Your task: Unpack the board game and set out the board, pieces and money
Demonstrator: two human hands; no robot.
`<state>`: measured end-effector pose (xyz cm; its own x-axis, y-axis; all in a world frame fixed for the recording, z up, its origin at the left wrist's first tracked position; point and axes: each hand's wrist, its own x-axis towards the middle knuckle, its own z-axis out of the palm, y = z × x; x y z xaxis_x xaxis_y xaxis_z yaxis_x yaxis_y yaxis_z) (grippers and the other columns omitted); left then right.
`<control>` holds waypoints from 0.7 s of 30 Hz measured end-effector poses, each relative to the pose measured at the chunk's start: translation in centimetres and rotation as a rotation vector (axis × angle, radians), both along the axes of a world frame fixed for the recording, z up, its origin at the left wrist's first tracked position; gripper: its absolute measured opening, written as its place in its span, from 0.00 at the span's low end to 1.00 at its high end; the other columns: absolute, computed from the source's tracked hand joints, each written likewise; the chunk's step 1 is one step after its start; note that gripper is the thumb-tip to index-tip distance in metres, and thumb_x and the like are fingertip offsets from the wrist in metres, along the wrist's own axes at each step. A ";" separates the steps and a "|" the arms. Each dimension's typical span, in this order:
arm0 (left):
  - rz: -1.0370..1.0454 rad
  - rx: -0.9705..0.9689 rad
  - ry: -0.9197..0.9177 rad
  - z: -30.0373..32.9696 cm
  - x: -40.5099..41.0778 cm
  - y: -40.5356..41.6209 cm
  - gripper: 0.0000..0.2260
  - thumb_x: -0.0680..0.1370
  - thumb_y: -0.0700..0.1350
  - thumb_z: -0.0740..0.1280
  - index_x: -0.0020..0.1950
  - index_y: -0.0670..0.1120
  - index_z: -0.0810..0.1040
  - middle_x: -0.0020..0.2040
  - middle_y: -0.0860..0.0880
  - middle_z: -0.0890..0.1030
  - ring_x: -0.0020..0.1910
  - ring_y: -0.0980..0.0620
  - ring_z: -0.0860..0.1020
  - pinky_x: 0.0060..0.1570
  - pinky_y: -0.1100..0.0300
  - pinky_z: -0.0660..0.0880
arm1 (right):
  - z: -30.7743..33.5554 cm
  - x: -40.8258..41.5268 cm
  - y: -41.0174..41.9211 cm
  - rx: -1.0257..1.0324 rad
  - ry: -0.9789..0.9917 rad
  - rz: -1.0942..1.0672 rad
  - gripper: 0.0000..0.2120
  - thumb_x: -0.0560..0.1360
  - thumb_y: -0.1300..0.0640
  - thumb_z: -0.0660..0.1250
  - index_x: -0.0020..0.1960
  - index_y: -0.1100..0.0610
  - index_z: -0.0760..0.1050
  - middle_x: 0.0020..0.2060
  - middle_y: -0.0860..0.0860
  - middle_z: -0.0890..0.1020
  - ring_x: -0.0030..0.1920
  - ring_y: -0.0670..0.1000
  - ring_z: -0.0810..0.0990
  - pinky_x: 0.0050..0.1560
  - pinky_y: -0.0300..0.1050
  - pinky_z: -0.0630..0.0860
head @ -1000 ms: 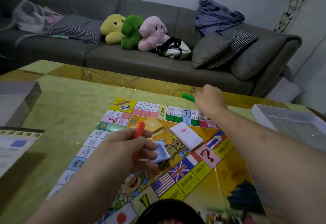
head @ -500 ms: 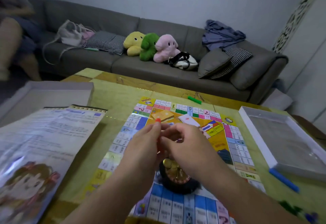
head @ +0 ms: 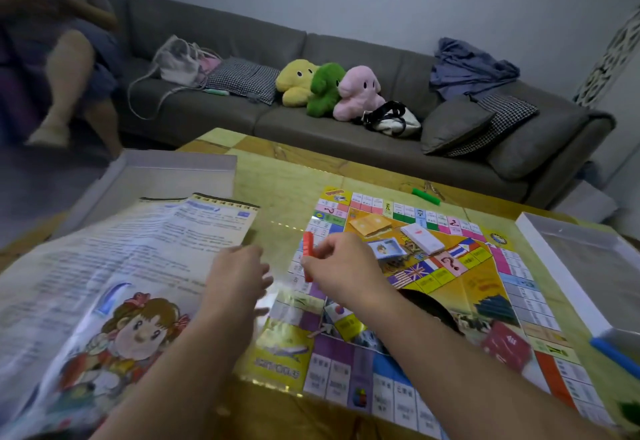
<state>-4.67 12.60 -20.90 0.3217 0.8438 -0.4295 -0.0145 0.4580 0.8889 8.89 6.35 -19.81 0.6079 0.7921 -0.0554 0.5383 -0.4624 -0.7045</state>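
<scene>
I am pinching a red stick piece (head: 308, 252) upright in my right hand (head: 341, 268), thumb and fingers clamped on its lower half, holding it just above the left edge of the board (head: 491, 304), probably so it can go down on the table beside that edge. My left hand (head: 237, 275) is hovering next to it with fingers relaxed and apart, gripping nothing, over the bare strip of table between the board and the printed sheet (head: 114, 287) that is lying to the left. The board is lying flat and unfolded on the yellow table (head: 277, 176), already carrying an orange card deck (head: 370, 224), a white card deck (head: 422, 238), a small blue card stack (head: 387, 248) and a red deck (head: 505, 346), blurred, nearer me. A green stick (head: 426, 196) is resting beyond the far edge and a blue stick (head: 614, 356) by the open box tray (head: 568, 287) on the right, likely one colour per side. A grey sofa (head: 540, 148) is filling the background.
</scene>
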 end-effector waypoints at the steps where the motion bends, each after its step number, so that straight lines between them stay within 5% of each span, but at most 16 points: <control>1: -0.006 0.006 0.030 -0.7 -0.5 1.1 0.06 0.75 0.44 0.60 0.38 0.45 0.68 0.31 0.51 0.68 0.28 0.50 0.67 0.37 0.53 0.69 | -0.6 -0.1 1.6 -0.033 -0.038 0.008 0.09 0.75 0.55 0.71 0.40 0.60 0.82 0.35 0.54 0.87 0.40 0.55 0.86 0.41 0.53 0.82; 3: 0.022 0.027 0.112 -0.4 -0.7 2.2 0.08 0.74 0.45 0.60 0.45 0.41 0.73 0.33 0.51 0.73 0.32 0.48 0.71 0.38 0.52 0.72 | -1.6 -0.5 4.9 -0.088 -0.106 0.017 0.10 0.72 0.57 0.69 0.40 0.64 0.82 0.33 0.58 0.84 0.39 0.59 0.85 0.33 0.51 0.78; 7: 0.100 0.176 0.199 0.0 -0.6 2.6 0.13 0.75 0.47 0.62 0.58 0.52 0.78 0.52 0.47 0.83 0.52 0.43 0.81 0.54 0.42 0.80 | -2.8 -1.3 9.7 -0.105 -0.175 0.020 0.11 0.73 0.60 0.69 0.34 0.61 0.72 0.31 0.56 0.76 0.32 0.59 0.76 0.27 0.41 0.63; 14: 0.105 0.247 0.200 -0.2 -0.1 3.0 0.09 0.80 0.42 0.62 0.55 0.50 0.81 0.47 0.48 0.83 0.48 0.46 0.81 0.45 0.51 0.77 | -4.1 -1.6 10.5 -0.066 -0.216 0.023 0.13 0.79 0.52 0.65 0.39 0.56 0.69 0.39 0.55 0.76 0.43 0.62 0.79 0.35 0.45 0.65; 17: 0.102 0.263 0.198 0.0 -0.1 2.6 0.09 0.80 0.41 0.62 0.53 0.49 0.81 0.48 0.45 0.84 0.46 0.47 0.81 0.49 0.47 0.80 | -2.9 -1.0 7.4 0.057 -0.203 -0.018 0.10 0.80 0.52 0.60 0.42 0.57 0.70 0.40 0.56 0.78 0.41 0.59 0.76 0.32 0.49 0.68; 21: 0.031 0.291 0.199 0.3 0.1 1.2 0.08 0.79 0.40 0.63 0.51 0.49 0.81 0.47 0.45 0.84 0.49 0.44 0.82 0.43 0.53 0.79 | 0.3 -0.6 -1.6 0.131 -0.176 0.033 0.07 0.81 0.58 0.63 0.45 0.56 0.76 0.36 0.52 0.81 0.36 0.51 0.80 0.36 0.56 0.78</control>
<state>-4.57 13.84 -20.57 0.2286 0.9482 -0.2208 0.1618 0.1867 0.9690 8.28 4.79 -19.51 0.5726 0.8053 0.1535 0.6715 -0.3533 -0.6514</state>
